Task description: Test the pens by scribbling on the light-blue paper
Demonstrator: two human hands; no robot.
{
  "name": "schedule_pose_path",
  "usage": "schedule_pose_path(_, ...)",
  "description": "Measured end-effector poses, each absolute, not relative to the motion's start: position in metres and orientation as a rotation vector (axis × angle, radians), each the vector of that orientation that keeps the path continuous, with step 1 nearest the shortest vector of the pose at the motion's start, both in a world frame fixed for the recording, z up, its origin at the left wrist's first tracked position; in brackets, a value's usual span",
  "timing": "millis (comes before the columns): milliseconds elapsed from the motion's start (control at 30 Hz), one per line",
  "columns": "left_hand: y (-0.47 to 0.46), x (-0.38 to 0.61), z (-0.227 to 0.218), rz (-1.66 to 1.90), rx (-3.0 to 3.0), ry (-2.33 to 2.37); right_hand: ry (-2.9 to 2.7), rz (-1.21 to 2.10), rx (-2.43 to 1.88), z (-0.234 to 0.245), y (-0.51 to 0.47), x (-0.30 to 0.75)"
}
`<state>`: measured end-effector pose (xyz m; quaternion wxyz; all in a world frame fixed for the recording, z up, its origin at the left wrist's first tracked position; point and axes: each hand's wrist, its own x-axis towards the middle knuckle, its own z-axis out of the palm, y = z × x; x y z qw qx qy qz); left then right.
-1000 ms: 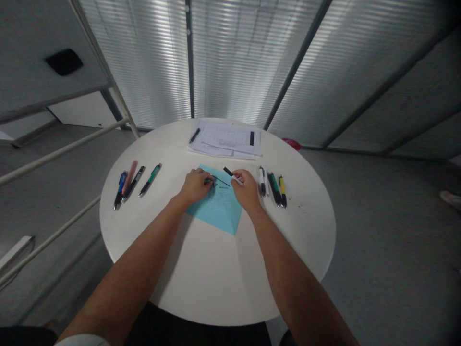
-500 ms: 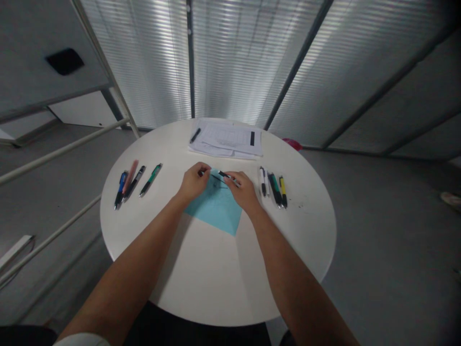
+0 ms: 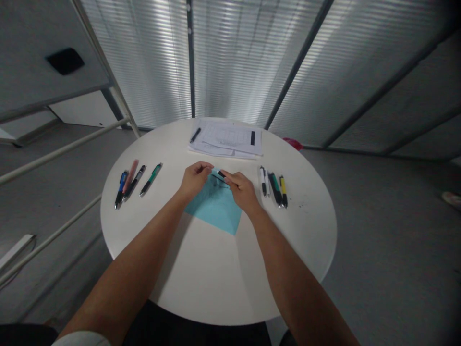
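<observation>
A dark pen part slants over a blue sheet.

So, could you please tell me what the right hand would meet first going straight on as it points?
Probably the bare left hand, by the far corner of the light-blue paper sheet, though depth is unclear.
</observation>
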<state>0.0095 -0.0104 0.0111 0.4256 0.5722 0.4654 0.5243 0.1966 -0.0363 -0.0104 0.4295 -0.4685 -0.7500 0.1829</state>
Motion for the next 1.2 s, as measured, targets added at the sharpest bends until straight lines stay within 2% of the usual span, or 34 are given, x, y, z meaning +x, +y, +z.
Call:
schedule_pose_path(700, -0.0146, 0.0078, 0.0122, 1.194, 1.554, 1.156, -1.915, 0.327, -1.236, -0.0124, -0.0352, 0.1987)
schedule_pose_path(1200, -0.0129, 0.0091, 0.0095, 1.176, 1.493, 1.056, -1.848, 0.438, -1.171, -0.0051, -0.0380, 0.1953)
